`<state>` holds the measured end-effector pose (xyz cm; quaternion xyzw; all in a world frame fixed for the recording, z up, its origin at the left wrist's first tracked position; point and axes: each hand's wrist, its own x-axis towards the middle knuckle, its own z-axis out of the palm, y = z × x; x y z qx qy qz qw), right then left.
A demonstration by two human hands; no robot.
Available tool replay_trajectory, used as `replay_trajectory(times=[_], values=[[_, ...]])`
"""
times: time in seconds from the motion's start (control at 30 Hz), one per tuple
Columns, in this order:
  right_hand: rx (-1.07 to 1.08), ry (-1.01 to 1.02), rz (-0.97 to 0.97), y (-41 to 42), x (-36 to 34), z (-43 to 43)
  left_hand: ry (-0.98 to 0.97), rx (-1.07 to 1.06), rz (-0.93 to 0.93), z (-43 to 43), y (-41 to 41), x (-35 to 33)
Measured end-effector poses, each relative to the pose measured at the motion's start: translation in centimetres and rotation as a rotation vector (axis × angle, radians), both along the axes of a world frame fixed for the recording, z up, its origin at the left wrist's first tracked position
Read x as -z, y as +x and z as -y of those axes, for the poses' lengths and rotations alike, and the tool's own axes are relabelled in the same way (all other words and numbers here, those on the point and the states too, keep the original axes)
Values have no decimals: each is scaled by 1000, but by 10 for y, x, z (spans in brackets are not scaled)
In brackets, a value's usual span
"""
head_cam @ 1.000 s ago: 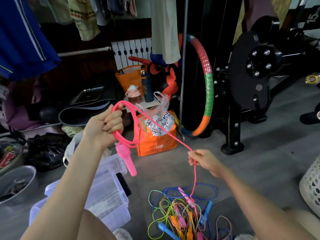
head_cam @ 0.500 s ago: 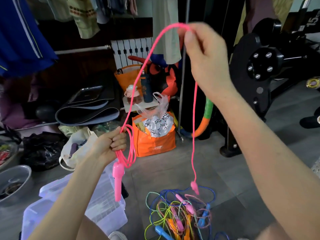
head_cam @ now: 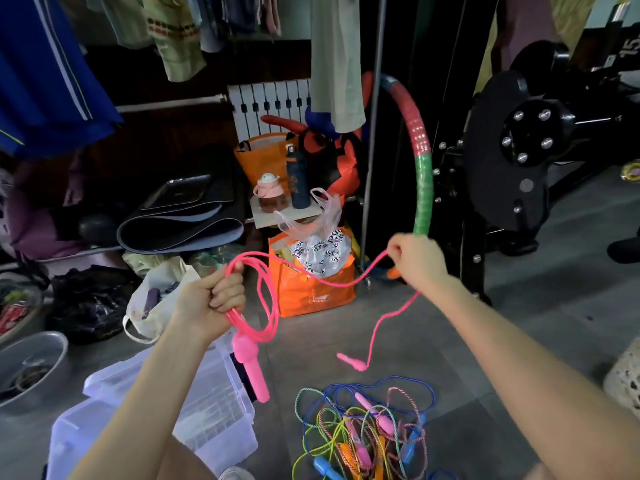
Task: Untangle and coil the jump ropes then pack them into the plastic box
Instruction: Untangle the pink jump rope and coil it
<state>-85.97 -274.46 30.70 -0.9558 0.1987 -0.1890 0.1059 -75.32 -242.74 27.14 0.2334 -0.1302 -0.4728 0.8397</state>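
Note:
My left hand [head_cam: 211, 299] grips several loops of a pink jump rope [head_cam: 268, 303], and one pink handle [head_cam: 251, 370] hangs below my fist. From the coil the rope runs right to my right hand [head_cam: 415, 259], which pinches it in the air. Past that hand the free end drops, and its small pink tip [head_cam: 351, 362] dangles just above the floor. A tangle of coloured jump ropes [head_cam: 363, 431] lies on the grey floor below. The clear plastic box [head_cam: 194, 427] stands at the lower left, partly hidden by my left forearm.
An orange bag [head_cam: 311, 292] stuffed with plastic bags stands behind the rope. A hula hoop [head_cam: 420, 161] leans by a black exercise machine [head_cam: 512, 150] on the right. Rolled mats, a metal bowl [head_cam: 31, 368] and black bags crowd the left. A white basket [head_cam: 623, 375] sits at the right edge.
My right hand has come down from high up to the level of the left hand, laying another loop toward the coil. The free end has lifted off the pile.

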Motion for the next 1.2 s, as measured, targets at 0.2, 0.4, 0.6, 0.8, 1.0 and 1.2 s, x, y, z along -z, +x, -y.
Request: replay_trajectory(times=[0.2,0.4,0.6,0.8,1.0,1.2], values=[[-1,-68,-257,-25,80,-12,120,-50,67,-13,11,6],[-318,-188,-491,-36,92,-61,100,-27,145,0,16,7],[-730,-301,-224,-24,63,-101,559,-421,195,32,-10,-9],[-883,-67,-73,-24,43,-112,619,-417,333,40,-33,-19],[-901,233,-84,-19,1,-107,712,-211,576,41,-51,-19],[-764,446,-151,-17,-18,-98,692,-71,663,46,-58,-23]])
